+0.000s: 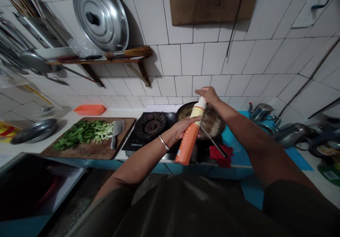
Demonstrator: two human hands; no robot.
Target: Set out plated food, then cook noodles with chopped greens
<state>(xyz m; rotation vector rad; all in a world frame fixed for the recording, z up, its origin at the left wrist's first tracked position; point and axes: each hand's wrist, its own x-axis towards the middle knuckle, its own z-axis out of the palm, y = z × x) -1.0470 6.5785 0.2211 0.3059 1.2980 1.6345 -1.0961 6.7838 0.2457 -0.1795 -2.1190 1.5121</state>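
dark shirt (186, 212) of the wearer, nearest the camera. orange bottle (186, 143), one, with cream upper part and white cap (202, 102); held aslant in front of the dark pan (186, 105), base toward the wearer, cap end away. left hand (182, 127): wrapped around the bottle's body; pale bracelet (164, 143) at the wrist. right hand (209, 95): closed on the white cap. dark pan: on the right side of the black stove (130, 145), brownish contents; a long-handled utensil (215, 147) slants out over its near rim. red cloth (220, 161), crumpled, just beneath the utensil's handle end. burner (151, 124), bare, left of the pan. cutting board (90, 155), wooden, left of the stove, bearing chopped greens (79, 134) and a cleaver (118, 128). orange tray (90, 110), behind the board. metal kettle (261, 112), far right, near the tiled wall. metal lid (106, 31), upright on a wooden shelf (106, 61) beside a straw brush (136, 51)
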